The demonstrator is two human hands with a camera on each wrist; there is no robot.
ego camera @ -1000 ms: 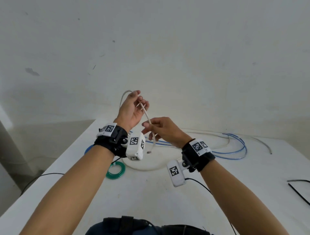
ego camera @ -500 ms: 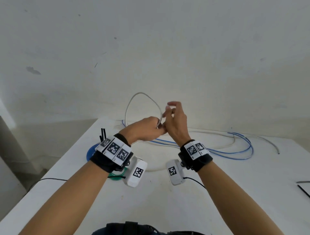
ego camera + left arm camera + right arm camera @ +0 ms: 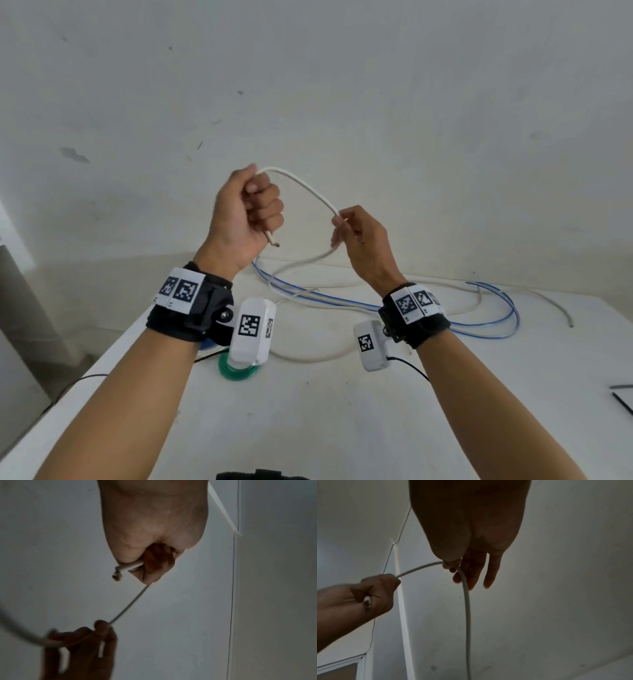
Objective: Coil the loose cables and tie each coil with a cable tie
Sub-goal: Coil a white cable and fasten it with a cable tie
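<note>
A white cable [image 3: 301, 183] arcs in the air between my two raised hands. My left hand [image 3: 251, 209] grips it in a fist, with the stripped cable end [image 3: 274, 241] poking out below the fingers; the left wrist view shows that end [image 3: 120, 570] too. My right hand [image 3: 346, 228] pinches the cable further along between thumb and forefinger, the other fingers straight. From there the cable [image 3: 467, 608] drops to the white table [image 3: 342, 411], where its remaining length lies in loose loops [image 3: 308, 358].
Blue cables [image 3: 493, 327] lie tangled with the white one along the table's back. A green coil [image 3: 236, 371] and something blue sit under my left wrist camera. Black strips [image 3: 621, 399] lie at the right edge. A grey cable end [image 3: 561, 313] rests far right. A wall stands close behind.
My hands, close together half a second ago, have moved apart. The left hand rose with the cable end in its fist; the right hand slid along the cable, stretching an arc between them.
</note>
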